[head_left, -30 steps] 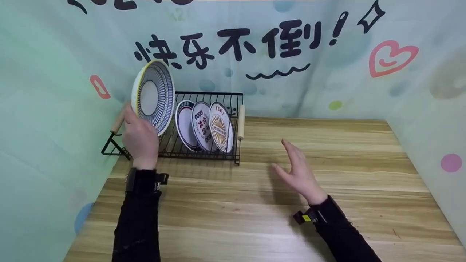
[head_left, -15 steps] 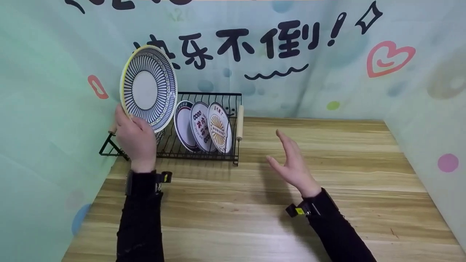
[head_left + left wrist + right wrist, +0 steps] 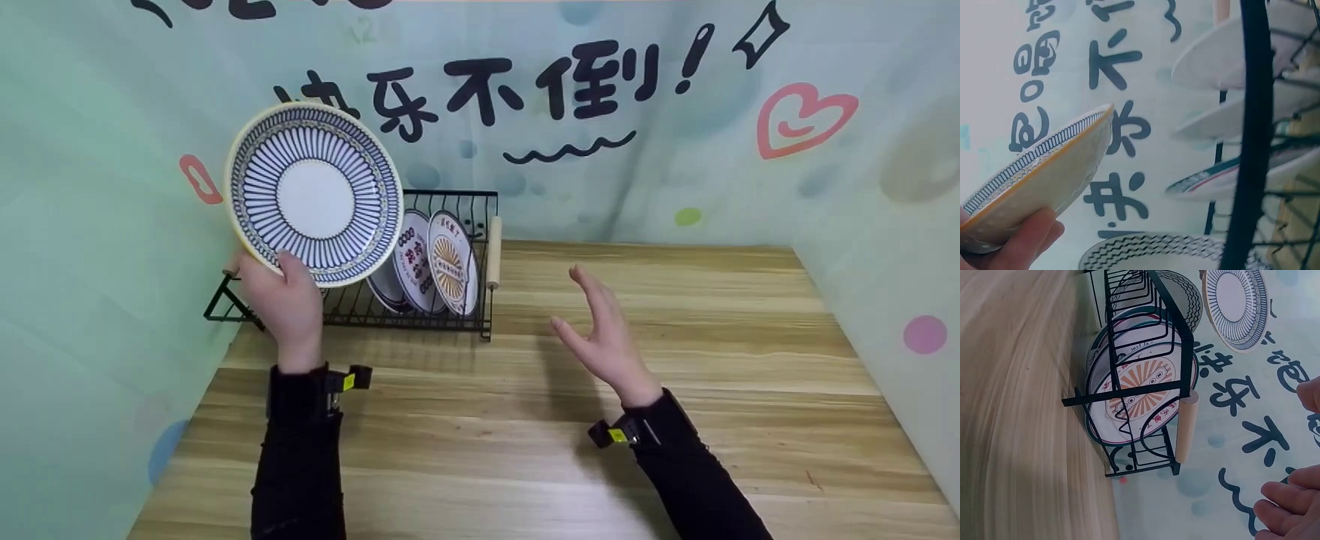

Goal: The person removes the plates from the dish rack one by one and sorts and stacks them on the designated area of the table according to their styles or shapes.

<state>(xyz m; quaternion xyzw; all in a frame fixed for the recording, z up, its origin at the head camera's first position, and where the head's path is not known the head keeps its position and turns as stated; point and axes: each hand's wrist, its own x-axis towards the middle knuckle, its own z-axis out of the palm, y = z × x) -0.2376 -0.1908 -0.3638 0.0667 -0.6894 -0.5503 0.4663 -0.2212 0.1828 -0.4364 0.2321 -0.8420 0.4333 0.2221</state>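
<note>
My left hand (image 3: 281, 311) grips a white plate (image 3: 315, 199) with blue radial stripes and a yellow rim by its lower edge, thumb on its face. The plate is raised in front of the left part of a black wire dish rack (image 3: 420, 324), its patterned side toward the head camera. In the left wrist view, the fingers lie under its pale back. Several printed plates (image 3: 451, 262) stand on edge in the rack. Another plate (image 3: 1188, 304) with a wavy black pattern stands at its far end in the right wrist view. My right hand (image 3: 609, 345) hovers over the table, fingers spread, holding nothing.
A wooden handle (image 3: 496, 253) is on the rack's right end. The rack stands on a wood-grain table (image 3: 480, 442), against a pale green printed cloth (image 3: 675, 165) at the back. Similar cloth hangs on both sides.
The striped plate has turned from nearly edge-on to face the head camera, rising and then dipping slightly. My right hand moved slightly left and up, then stayed still.
</note>
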